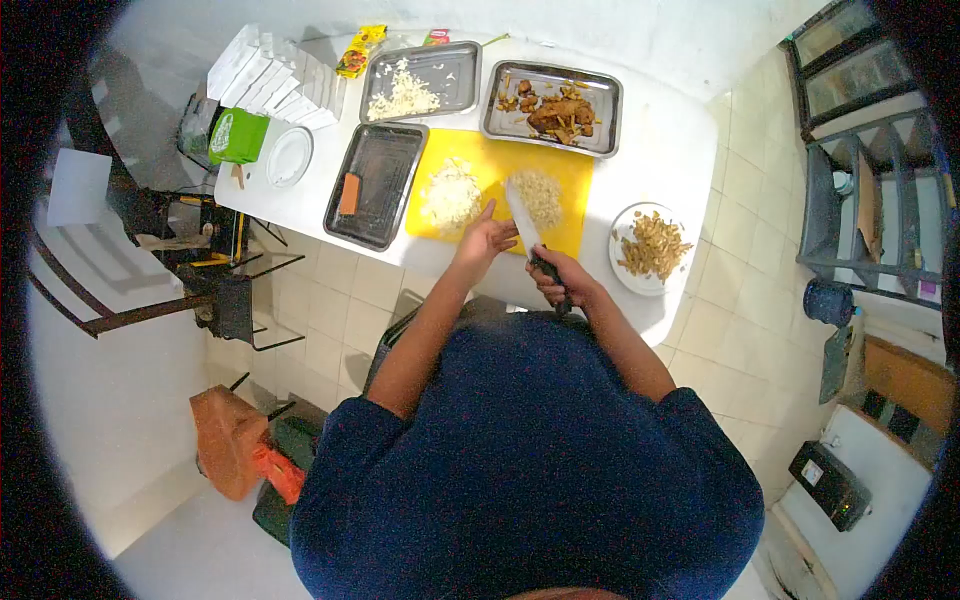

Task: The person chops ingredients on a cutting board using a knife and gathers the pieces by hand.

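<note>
My right hand [562, 280] is closed around the black handle of a kitchen knife [523, 217]. The blade points away from me over the yellow cutting board [492, 147], its tip at the left edge of a pale, finely chopped pile [540, 198]. Just left of the blade is my left hand [484, 240], holding nothing, with its fingers stretched apart near the board's front edge. I cannot tell whether its fingertips touch the blade. A second, whiter chopped heap [452, 194] lies on the left half of the board.
Left of the board, a dark tray [375, 215] holds an orange-brown block [349, 194]. Behind stand a tray [463, 73] of white shreds and another [607, 100] of browned food pieces. At right, a white plate [624, 277] carries chopped brown pieces [653, 246]. White boxes [270, 72] stand back left.
</note>
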A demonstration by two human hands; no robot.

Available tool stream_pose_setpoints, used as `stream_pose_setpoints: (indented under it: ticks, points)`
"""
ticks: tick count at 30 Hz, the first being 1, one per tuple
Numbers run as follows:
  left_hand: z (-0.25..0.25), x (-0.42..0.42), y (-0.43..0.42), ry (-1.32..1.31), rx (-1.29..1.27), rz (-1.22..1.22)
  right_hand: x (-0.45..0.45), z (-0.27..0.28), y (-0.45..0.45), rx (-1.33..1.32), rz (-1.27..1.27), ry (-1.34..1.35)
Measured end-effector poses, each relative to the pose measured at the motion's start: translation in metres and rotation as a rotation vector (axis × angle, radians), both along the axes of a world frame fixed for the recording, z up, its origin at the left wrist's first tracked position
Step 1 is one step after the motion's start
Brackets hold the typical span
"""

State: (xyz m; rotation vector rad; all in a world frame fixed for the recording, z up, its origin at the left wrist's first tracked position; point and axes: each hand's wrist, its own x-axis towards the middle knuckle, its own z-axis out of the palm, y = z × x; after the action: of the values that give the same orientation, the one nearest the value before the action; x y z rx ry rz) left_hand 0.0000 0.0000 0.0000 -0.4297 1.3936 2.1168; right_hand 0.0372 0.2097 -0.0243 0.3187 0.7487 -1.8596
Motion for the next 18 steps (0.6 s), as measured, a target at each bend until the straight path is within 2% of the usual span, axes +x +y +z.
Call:
stream_pose_setpoints:
  ticks: [2,3,11,14,17,18]
  points:
    - [0.003,0.003,-0.014,0.047,-0.016,0.011,0.002,0.006,-0.013,0.020,0.000,-0.004]
    - [-0.003,-0.007,0.012,0.025,0.032,0.043,-0.007,0.002,0.014,0.063,0.006,0.015]
    - [0.008,-0.018,0.014,-0.114,0.101,0.162,-0.004,0.011,0.023,0.172,-0.005,0.022]
    - [-0.006,-0.016,0.013,-0.106,0.084,0.141,-0.002,-0.010,0.024,0.339,0.037,0.262]
    - [-0.020,-0.016,0.008,-0.039,-0.014,0.094,0.007,-0.018,0.007,1.161,0.073,1.166]
    - [-0.021,-0.015,0.007,-0.050,-0.071,0.091,0.003,0.027,0.001,1.230,0.238,0.996]
